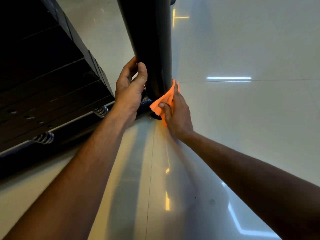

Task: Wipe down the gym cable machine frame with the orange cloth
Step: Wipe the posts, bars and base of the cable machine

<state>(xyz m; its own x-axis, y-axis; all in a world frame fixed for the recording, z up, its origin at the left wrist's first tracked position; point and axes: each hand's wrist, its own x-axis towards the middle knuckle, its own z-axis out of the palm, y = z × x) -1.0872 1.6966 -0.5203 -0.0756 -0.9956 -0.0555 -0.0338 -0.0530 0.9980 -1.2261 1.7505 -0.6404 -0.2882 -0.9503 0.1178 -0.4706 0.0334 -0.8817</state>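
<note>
Glossy pale tiled floor (242,118), carrying reflected strips of light and thin grout lines.

Black upright post (149,49) of the cable machine frame: round, matte, rising from a dark base foot (145,103) on the floor; taken as the landmark for all entries below.

Weight stack (43,84): left of the post, black plates with selector holes, resting above two coiled metal springs (101,111).

Left hand (129,87): against the left side of the post near its lower end, thumb laid on the post's front, fingers curled round toward the far side, gripping the post.

Orange cloth (164,101): at the right side of the post's foot, pressed against the post just above the base, a zigzag-cut corner hanging toward the floor.

Right hand (174,113): right of the post, holding the cloth; thumb pinned across the cloth's front, fingers behind it, pressing it to the post.

Both forearms: bare, reaching in from the lower edge.
</note>
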